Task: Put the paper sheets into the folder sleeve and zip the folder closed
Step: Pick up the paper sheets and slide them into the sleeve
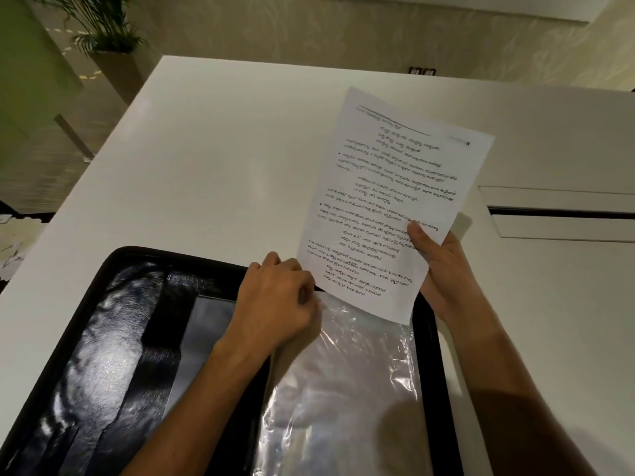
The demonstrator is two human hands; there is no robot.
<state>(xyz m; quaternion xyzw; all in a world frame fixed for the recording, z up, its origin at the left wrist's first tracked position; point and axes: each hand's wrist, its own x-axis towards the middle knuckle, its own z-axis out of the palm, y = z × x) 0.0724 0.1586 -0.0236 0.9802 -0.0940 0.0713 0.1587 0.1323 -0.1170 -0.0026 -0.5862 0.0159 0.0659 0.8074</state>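
A black zip folder (103, 338) lies open on the white table (223, 149), near the front edge. Its right half carries a clear plastic sleeve (343, 389). My right hand (443, 269) grips printed paper sheets (388, 201) by their lower right edge, thumb on top, tilted up over the sleeve's top end. The sheets' bottom edge meets the sleeve's opening. My left hand (278, 300) pinches the sleeve's top edge beside the sheets' lower left corner.
A slot with a raised white flap (556, 214) is set into the table at the right. A potted plant (110, 46) stands on the floor beyond the table's far left corner.
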